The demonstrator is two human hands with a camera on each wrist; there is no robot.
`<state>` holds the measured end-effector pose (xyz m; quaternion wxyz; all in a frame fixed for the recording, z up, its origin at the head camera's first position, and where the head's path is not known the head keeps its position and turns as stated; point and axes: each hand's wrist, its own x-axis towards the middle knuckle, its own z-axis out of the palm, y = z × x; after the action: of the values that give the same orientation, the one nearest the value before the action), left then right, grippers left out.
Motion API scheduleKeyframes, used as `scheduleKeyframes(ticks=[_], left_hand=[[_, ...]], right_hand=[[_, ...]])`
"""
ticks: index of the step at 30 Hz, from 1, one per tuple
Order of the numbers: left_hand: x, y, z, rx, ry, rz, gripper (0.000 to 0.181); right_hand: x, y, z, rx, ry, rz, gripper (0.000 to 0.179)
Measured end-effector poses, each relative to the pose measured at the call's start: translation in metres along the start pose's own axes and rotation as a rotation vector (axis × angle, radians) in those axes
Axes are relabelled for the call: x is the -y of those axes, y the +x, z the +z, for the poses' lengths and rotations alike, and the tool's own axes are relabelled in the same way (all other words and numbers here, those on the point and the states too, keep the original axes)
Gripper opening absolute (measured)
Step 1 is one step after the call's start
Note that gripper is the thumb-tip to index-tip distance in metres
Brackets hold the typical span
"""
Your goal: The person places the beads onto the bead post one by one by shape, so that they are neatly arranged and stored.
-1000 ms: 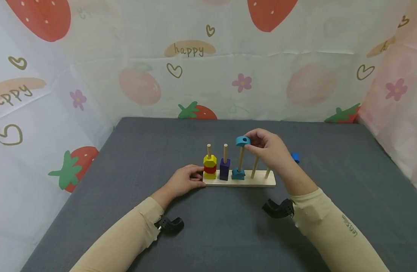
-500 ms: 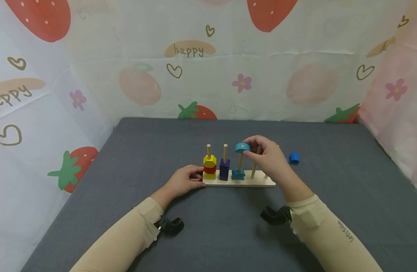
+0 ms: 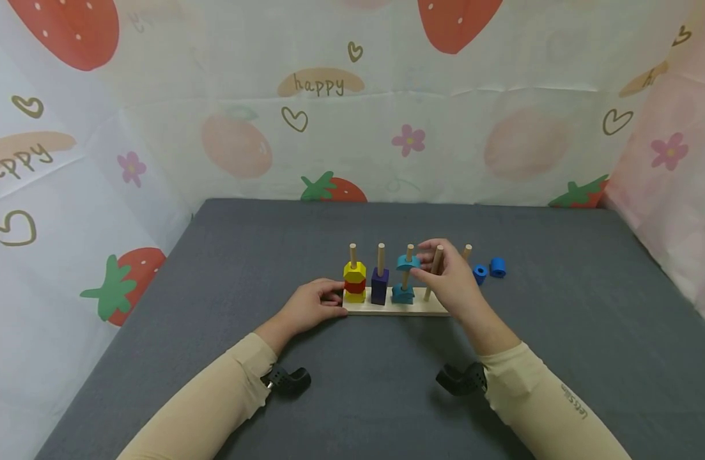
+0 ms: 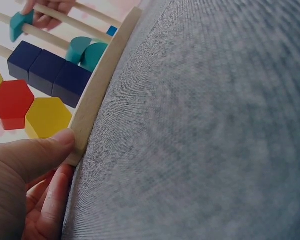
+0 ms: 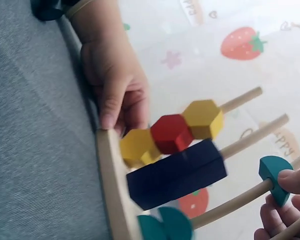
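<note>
My left hand (image 3: 307,304) pinches the left end of a wooden peg board (image 3: 410,310), thumb on one side and fingers on the other. My right hand (image 3: 452,281) pinches a teal half-round block (image 3: 408,262), which is threaded on the upper part of the third peg. Below it, two more teal half-round blocks (image 5: 175,225) sit at the foot of that peg. The first peg bears a red hexagonal block (image 4: 12,102) between two yellow ones (image 4: 49,117). Dark blue square blocks (image 4: 47,71) are stacked on the second peg.
Two bare pegs rise at the right of the board, the nearer one (image 3: 435,271) crossing in front of my right hand. Blue round blocks (image 3: 498,267) lie on the grey tabletop (image 3: 352,396) to the right. A printed cloth (image 3: 352,147) hangs behind.
My right hand has lowered the teal block from above the third peg's tip onto it, so the tip now sticks out on top. My left hand stays at the board's end.
</note>
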<state>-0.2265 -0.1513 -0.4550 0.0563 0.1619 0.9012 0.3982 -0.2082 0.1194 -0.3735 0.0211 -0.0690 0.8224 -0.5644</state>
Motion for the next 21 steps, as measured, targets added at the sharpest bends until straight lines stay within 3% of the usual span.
scheduleKeyframes(ticks=[10, 21], left_hand=[[0.001, 0.001, 0.001, 0.001, 0.004, -0.008, 0.053], [0.001, 0.000, 0.000, 0.008, -0.007, -0.006, 0.053]], right_hand=[[-0.026, 0.000, 0.010, -0.003, -0.013, 0.061, 0.027], [-0.040, 0.000, 0.017, -0.017, -0.041, 0.117, 0.023]])
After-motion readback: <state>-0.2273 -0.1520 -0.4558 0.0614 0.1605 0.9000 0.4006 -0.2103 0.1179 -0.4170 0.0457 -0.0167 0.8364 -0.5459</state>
